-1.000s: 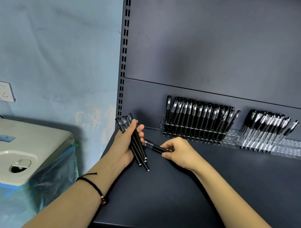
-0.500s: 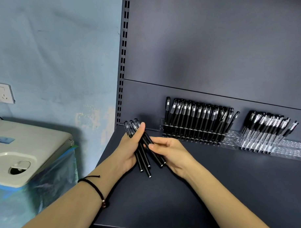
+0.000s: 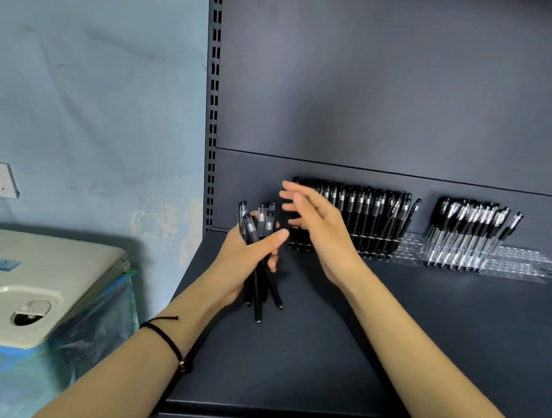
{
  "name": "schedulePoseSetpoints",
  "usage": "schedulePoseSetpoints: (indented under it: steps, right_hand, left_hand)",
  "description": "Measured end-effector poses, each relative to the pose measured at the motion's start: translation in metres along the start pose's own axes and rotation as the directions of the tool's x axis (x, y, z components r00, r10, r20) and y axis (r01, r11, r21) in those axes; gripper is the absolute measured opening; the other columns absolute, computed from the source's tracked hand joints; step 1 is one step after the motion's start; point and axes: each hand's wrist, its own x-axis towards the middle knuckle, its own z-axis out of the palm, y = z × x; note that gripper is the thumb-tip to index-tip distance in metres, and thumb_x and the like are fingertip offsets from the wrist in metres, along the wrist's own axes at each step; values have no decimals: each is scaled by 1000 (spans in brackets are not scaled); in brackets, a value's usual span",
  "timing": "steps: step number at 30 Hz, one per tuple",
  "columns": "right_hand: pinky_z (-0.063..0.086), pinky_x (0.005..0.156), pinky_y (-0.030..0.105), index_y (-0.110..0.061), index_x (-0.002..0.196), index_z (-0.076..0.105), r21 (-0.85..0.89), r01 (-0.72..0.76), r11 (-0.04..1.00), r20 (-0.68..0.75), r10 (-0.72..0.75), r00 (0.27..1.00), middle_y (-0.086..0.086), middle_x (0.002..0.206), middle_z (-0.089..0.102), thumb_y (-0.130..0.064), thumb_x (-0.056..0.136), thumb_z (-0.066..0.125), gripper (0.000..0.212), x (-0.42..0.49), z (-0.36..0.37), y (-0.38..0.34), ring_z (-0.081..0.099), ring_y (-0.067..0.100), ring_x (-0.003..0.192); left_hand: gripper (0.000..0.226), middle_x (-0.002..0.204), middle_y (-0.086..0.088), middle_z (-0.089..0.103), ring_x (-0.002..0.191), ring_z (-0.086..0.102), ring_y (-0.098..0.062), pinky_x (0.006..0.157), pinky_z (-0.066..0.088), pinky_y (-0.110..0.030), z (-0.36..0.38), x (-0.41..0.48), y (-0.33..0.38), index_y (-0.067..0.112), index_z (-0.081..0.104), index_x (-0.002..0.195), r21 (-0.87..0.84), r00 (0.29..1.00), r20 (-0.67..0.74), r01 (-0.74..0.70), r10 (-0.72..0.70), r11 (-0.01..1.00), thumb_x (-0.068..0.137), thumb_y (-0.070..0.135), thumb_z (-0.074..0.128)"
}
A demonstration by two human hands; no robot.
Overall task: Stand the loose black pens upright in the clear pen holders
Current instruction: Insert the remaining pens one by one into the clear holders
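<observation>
My left hand [image 3: 244, 261] grips the loose pens [image 3: 261, 239] mid-frame — right hand [image 3: 314, 229] open, empty — next, pick one for the holders [image 3: 517, 264].

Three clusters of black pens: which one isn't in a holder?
The bundle gripped in the left hand. The left row and right row both stand in the clear holders.

Bare forearms; a thin black cord bracelet [image 3: 167, 339] circles the left wrist.
</observation>
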Motion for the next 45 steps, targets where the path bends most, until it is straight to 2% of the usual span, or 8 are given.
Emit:
schedulePoseSetpoints:
  steps: [4,11,18,24,30,34,41,45]
  right_hand:
    - [46,95,17,-18,115,67,-123,141,982,179,-118,977,-6,113,70,-27,105,36,34,9,0,-37,62,1,109]
    - [48,88,14,-16,101,74,-401,133,906,414,50,909,-7,100,74,-23,96,58,19,13,-1,-30,66,-1,96]
    - [52,77,16,-9,96,74,-369,145,918,383,8,924,4,85,73,-15,91,66,11,12,-4,-33,67,6,81]
    - [46,76,12,-12,94,74,-353,215,911,386,-67,920,-8,94,68,-14,83,75,11,14,-7,-45,64,-3,82]
    - [46,57,9,-9,98,74,-482,167,860,412,54,910,-7,98,70,-14,87,71,13,10,-9,-36,62,-7,74]
    - [52,90,39,-20,87,74,-579,155,800,373,91,923,4,99,73,-37,92,62,21,13,-5,-22,67,17,95]
    - [46,86,15,-16,87,76,-513,112,851,309,62,949,0,91,73,-33,97,55,30,5,-10,-16,65,6,86]
    - [47,93,18,-15,90,76,-398,20,917,240,84,967,-3,95,74,-31,97,54,29,2,-37,-14,66,5,96]
  left_hand:
    - [13,57,-3,54,53,48,-16,54,44,-26,16,1,9,9,59,84,122,992,98,-91,79,988,85,10,71]
    - [13,60,-3,60,55,52,-14,56,44,-25,23,1,-4,10,65,73,175,993,116,-8,-13,985,82,4,72]
    - [8,52,0,53,52,55,-17,74,59,-42,25,-1,-1,11,64,84,126,969,237,44,-73,991,88,5,67]
    - [13,46,1,48,45,41,-15,52,40,-26,29,2,4,11,62,85,245,991,107,-106,82,964,81,12,75]
    - [19,72,-1,64,55,53,-13,56,48,-26,30,-3,-8,6,64,90,206,994,96,-70,51,976,77,7,78]
    - [12,63,-3,60,54,56,-14,60,50,-25,26,-7,-18,7,63,83,217,977,169,94,-132,972,83,12,74]
    - [18,49,-2,35,40,27,-14,42,27,-26,29,-11,-20,8,51,87,149,955,223,163,-194,975,92,19,65]
    - [20,56,1,41,43,29,-11,44,27,-25,46,-10,-15,15,44,87,153,935,274,188,-225,970,96,27,58]
